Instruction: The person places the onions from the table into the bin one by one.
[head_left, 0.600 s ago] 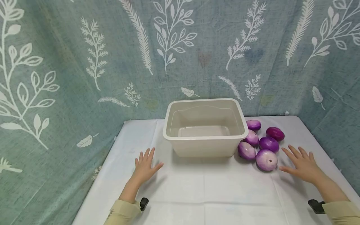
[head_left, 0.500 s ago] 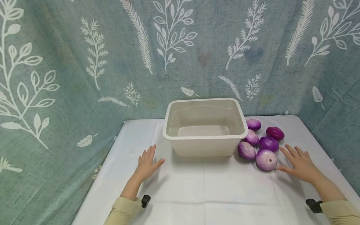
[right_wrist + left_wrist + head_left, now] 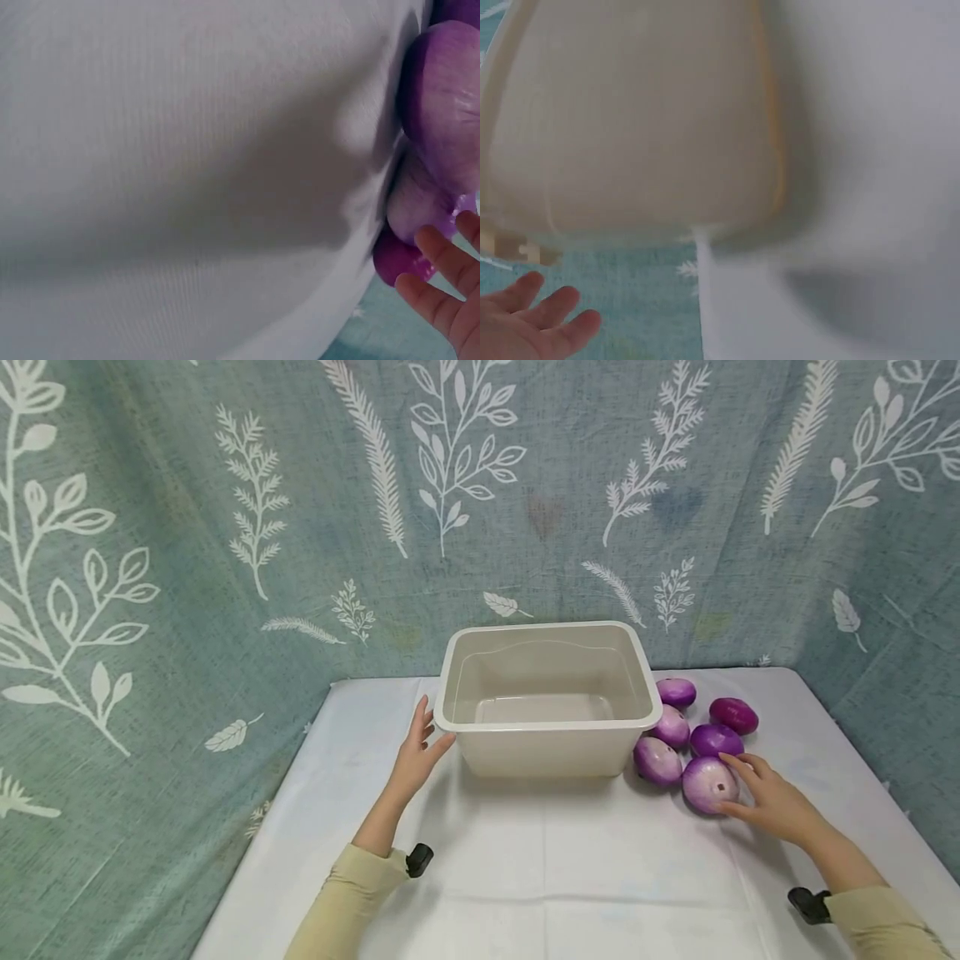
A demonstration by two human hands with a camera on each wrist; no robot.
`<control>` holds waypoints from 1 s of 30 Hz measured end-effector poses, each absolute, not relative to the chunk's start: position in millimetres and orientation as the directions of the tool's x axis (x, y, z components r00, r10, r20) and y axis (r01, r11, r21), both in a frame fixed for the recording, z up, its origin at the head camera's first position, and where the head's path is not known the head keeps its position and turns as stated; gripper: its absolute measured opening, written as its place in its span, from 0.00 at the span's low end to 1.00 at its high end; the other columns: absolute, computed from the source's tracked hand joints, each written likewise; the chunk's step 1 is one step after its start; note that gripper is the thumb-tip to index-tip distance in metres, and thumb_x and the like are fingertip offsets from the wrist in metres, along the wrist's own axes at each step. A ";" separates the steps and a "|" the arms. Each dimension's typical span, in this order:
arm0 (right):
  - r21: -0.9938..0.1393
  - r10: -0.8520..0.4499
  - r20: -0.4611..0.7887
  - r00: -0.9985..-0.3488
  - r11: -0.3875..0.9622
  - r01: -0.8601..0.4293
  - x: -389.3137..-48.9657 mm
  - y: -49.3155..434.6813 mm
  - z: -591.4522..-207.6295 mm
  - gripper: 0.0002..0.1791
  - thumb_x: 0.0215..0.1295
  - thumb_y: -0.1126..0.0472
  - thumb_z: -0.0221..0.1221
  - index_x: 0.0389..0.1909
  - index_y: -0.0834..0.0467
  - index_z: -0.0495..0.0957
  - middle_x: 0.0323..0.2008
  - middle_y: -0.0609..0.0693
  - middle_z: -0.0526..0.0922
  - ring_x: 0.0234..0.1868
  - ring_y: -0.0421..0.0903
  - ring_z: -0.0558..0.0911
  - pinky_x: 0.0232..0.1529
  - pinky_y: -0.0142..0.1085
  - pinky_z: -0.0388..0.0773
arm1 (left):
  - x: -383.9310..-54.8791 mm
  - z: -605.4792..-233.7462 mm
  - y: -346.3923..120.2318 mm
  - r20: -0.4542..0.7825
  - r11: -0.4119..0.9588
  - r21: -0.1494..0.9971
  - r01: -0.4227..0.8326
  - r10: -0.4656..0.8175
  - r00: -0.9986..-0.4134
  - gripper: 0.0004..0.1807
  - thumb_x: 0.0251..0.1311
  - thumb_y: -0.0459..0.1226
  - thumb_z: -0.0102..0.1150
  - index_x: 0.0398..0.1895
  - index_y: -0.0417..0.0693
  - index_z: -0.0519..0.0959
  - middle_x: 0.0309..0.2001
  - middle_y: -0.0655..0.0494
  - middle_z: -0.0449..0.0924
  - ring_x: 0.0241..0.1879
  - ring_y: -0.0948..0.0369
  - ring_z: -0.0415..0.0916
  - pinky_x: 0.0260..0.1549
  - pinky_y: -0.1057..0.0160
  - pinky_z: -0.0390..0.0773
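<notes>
A beige plastic bin (image 3: 540, 752) stands on the white-covered table, nothing inside it. My left hand (image 3: 415, 758) is beside the bin's left end, fingers spread; in the left wrist view the fingertips (image 3: 570, 330) show a gap from the bin wall. Several red onions lie in a cluster to the bin's right. My right hand (image 3: 776, 797) reaches over the right side of the front onion (image 3: 705, 783), with thumb and fingers spread about it. Whether its fingertips touch the onion I cannot tell. In the right wrist view its fingers (image 3: 450, 259) look parted.
Behind the front one sit a purple onion (image 3: 717, 741) and a darker onion (image 3: 735, 716). A paler onion (image 3: 657, 762) is close against the bin's right end. A green patterned curtain (image 3: 480, 485) hangs behind and at both sides of the table (image 3: 600, 877).
My left hand has moved forward and right, up to the bin's left end. The right hand has moved left, onto the front onion's side. Bin and onions stay where they were.
</notes>
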State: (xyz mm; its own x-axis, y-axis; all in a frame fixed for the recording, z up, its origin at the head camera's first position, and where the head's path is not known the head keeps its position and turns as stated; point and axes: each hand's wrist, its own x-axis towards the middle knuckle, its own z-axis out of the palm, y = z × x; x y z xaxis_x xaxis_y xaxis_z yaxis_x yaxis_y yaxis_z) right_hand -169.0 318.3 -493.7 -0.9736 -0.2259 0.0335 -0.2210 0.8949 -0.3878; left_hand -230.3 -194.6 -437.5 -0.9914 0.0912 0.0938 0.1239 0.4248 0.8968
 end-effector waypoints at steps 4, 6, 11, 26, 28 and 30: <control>-0.427 -0.219 0.047 -0.974 0.878 -0.218 -170.3 314.7 -496.2 0.46 0.52 0.42 0.62 0.63 0.68 0.57 0.56 0.73 0.58 0.53 0.74 0.64 0.46 0.67 0.64 | -235.8 -438.7 -185.0 0.142 0.350 0.925 0.150 0.046 -0.989 0.41 0.59 0.47 0.56 0.71 0.60 0.47 0.68 0.47 0.56 0.65 0.48 0.57 0.61 0.43 0.55; -0.445 -0.216 0.060 -0.975 0.868 -0.220 -170.6 313.8 -497.4 0.45 0.52 0.43 0.63 0.62 0.68 0.58 0.55 0.73 0.59 0.53 0.74 0.65 0.45 0.67 0.64 | -238.6 -440.8 -181.8 0.152 0.323 0.933 0.158 0.045 -0.987 0.39 0.59 0.46 0.56 0.71 0.57 0.50 0.67 0.46 0.57 0.64 0.47 0.58 0.60 0.43 0.58; -0.470 -0.195 0.077 -0.978 0.858 -0.208 -172.5 311.2 -502.1 0.45 0.52 0.45 0.64 0.61 0.68 0.58 0.53 0.71 0.61 0.52 0.72 0.66 0.46 0.66 0.64 | -243.9 -446.4 -177.8 0.152 0.230 0.960 0.158 0.046 -0.987 0.35 0.60 0.41 0.56 0.69 0.51 0.53 0.64 0.41 0.60 0.61 0.44 0.60 0.52 0.51 0.67; -0.620 -0.169 0.097 -0.981 0.761 -0.193 -182.0 293.8 -517.8 0.46 0.48 0.50 0.67 0.60 0.69 0.54 0.54 0.71 0.61 0.54 0.67 0.64 0.51 0.64 0.61 | -228.0 -424.9 -165.5 0.166 0.157 0.973 0.168 0.027 -0.986 0.36 0.56 0.33 0.57 0.67 0.39 0.53 0.60 0.37 0.62 0.50 0.56 0.63 0.47 0.58 0.64; -0.646 -0.152 0.079 -0.985 0.745 -0.167 -182.3 292.4 -518.3 0.46 0.48 0.50 0.67 0.60 0.69 0.54 0.54 0.71 0.61 0.54 0.67 0.64 0.51 0.65 0.61 | -228.2 -425.3 -165.3 0.167 0.156 0.973 0.168 0.017 -0.986 0.36 0.56 0.33 0.58 0.67 0.40 0.54 0.59 0.39 0.64 0.49 0.57 0.64 0.46 0.60 0.65; -0.667 -0.132 0.069 -0.989 0.731 -0.144 -182.7 291.5 -518.3 0.46 0.48 0.50 0.67 0.60 0.69 0.53 0.54 0.71 0.62 0.54 0.67 0.65 0.51 0.64 0.62 | -229.0 -426.5 -165.4 0.171 0.153 0.973 0.170 0.013 -0.985 0.36 0.56 0.33 0.58 0.67 0.40 0.54 0.58 0.39 0.64 0.49 0.57 0.65 0.45 0.61 0.65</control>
State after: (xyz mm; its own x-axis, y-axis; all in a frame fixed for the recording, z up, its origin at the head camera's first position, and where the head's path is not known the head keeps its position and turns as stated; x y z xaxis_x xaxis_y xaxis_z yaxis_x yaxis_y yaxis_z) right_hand -182.7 291.5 -518.3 -0.9889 -0.1316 0.0691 -0.1439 0.7312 -0.6668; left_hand -229.0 -165.4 -426.5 -0.9853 0.0126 0.1705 0.1704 0.1530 0.9734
